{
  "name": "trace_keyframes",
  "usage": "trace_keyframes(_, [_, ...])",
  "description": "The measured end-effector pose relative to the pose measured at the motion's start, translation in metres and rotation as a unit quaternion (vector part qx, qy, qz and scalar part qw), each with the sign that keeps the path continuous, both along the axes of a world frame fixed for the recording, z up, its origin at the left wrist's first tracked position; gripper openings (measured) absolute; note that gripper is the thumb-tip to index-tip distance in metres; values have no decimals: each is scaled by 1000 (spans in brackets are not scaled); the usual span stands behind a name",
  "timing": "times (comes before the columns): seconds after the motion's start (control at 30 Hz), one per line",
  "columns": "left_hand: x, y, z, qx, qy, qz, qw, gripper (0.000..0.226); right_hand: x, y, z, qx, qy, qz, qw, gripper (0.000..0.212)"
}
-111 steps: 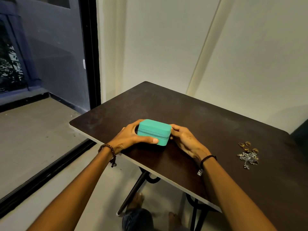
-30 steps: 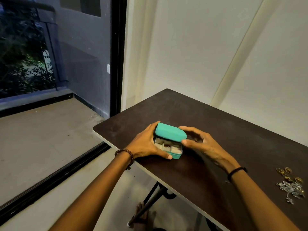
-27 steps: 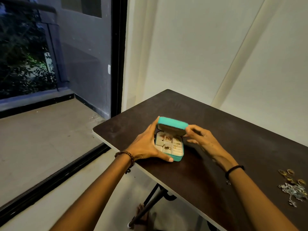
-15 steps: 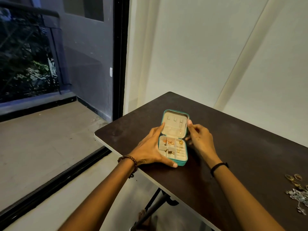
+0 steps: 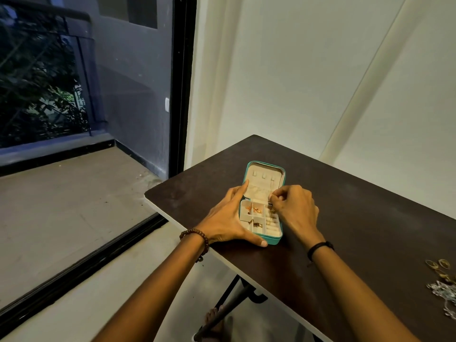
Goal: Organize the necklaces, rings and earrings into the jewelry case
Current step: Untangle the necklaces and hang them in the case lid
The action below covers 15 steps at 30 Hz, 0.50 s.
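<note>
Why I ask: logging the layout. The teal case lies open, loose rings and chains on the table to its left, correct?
Wrong side: the head view shows the loose rings and chains on the table right of the open teal case.

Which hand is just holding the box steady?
The left hand: it lies with straight fingers along the teal case's side, while the right hand curls its fingers over the compartments.

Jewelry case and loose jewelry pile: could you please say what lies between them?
Head view: the right hand and its wrist, then bare table.
</note>
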<state>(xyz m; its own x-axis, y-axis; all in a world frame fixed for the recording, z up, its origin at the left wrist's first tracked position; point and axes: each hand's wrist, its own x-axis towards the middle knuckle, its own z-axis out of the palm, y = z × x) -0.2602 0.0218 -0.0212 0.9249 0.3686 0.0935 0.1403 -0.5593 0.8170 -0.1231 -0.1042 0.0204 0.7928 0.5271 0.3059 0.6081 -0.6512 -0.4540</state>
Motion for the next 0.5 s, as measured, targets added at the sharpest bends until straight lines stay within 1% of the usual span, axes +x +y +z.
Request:
trace_keyframes(0.2, [0, 0, 1, -3, -4, -3, 1000, 142, 2, -7, 3, 85, 110, -2, 990, 13])
trace_keyframes(0.33, [1, 1, 1, -8, -4, -4, 1000, 142, -1, -11, 8, 174, 193, 19, 966, 9])
trace_keyframes(0.5, [1, 1, 1, -10, -2, -6, 1000, 142, 0, -10, 15, 234, 241, 24, 942, 5])
